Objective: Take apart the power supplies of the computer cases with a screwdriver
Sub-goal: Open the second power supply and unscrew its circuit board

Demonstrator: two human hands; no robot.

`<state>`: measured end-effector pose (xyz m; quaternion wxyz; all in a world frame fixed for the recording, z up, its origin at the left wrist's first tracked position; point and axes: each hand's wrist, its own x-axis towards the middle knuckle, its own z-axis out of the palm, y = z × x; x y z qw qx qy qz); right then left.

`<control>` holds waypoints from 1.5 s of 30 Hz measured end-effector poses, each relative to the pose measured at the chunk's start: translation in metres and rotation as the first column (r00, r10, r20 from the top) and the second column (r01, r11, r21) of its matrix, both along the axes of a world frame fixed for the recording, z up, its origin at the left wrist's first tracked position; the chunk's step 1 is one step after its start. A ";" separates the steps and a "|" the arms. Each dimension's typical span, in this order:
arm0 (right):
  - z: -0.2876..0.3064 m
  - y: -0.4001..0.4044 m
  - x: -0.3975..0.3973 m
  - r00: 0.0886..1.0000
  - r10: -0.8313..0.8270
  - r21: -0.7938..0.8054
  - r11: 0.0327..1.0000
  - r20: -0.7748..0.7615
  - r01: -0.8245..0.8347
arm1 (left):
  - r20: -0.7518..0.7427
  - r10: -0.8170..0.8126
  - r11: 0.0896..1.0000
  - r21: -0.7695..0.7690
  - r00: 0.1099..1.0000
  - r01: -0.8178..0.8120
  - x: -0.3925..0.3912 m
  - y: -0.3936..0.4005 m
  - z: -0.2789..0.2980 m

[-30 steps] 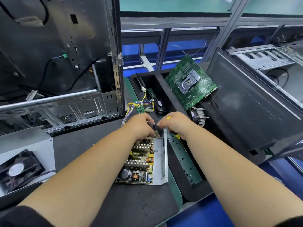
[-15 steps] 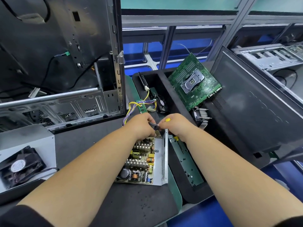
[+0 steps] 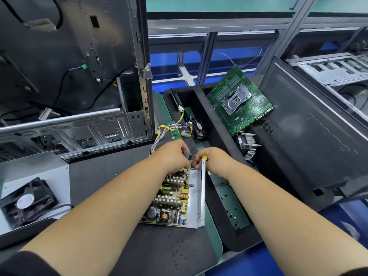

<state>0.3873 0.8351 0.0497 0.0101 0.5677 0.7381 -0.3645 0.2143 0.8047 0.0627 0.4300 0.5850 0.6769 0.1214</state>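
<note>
An opened power supply (image 3: 201,198) lies on the dark mat, its circuit board (image 3: 171,196) bare inside the metal shell. Its coloured wire bundle (image 3: 169,130) trails off from the far end. My left hand (image 3: 175,156) is at that far end, its fingers curled round a small dark part (image 3: 189,154) that I cannot identify. My right hand (image 3: 217,160) grips a yellow-handled screwdriver (image 3: 204,157), and its fingertips meet the left hand at the shell's far corner. The screwdriver's tip is hidden.
An open computer case (image 3: 79,126) stands at the left. The power supply's lid with a black fan (image 3: 29,198) lies front left. A black tray (image 3: 215,124) on the right holds a green motherboard (image 3: 239,102), a heatsink (image 3: 248,145) and loose screws. A dark side panel (image 3: 318,126) leans far right.
Both hands stay together at the far corner of the power supply, with only small finger movement. The view has shifted slightly.
</note>
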 end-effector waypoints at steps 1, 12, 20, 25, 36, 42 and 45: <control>-0.001 0.000 -0.001 1.000 0.008 0.001 1.000 0.011 -0.008 | 0.000 0.001 1.000 -0.003 1.000 -0.001 0.000 -0.001 0.000; 0.010 -0.001 0.026 0.981 -0.185 0.014 0.983 0.050 0.185 | -0.068 -0.168 0.985 0.016 0.983 0.170 -0.003 -0.007 0.013; 0.042 -0.009 0.057 0.933 -0.343 -0.069 0.939 -0.105 0.337 | -0.189 -0.356 0.932 -0.004 0.915 0.362 0.009 -0.013 0.031; 0.061 -0.016 0.062 0.947 -0.233 0.089 0.962 -0.223 0.258 | -0.117 -0.280 0.959 0.001 0.953 0.282 0.017 -0.022 0.038; 0.114 -0.073 0.048 0.694 0.006 0.348 0.868 -0.720 0.354 | -0.134 0.070 0.889 0.457 0.989 -0.001 0.002 -0.095 0.045; 0.116 -0.107 0.037 0.719 0.088 0.321 0.927 -0.689 0.194 | -0.170 0.111 0.851 0.525 0.979 -0.005 0.005 -0.138 0.034; 0.100 -0.125 0.031 0.795 0.148 0.382 0.917 -0.588 0.112 | -0.183 -0.027 0.836 0.534 0.983 0.122 0.012 -0.158 0.023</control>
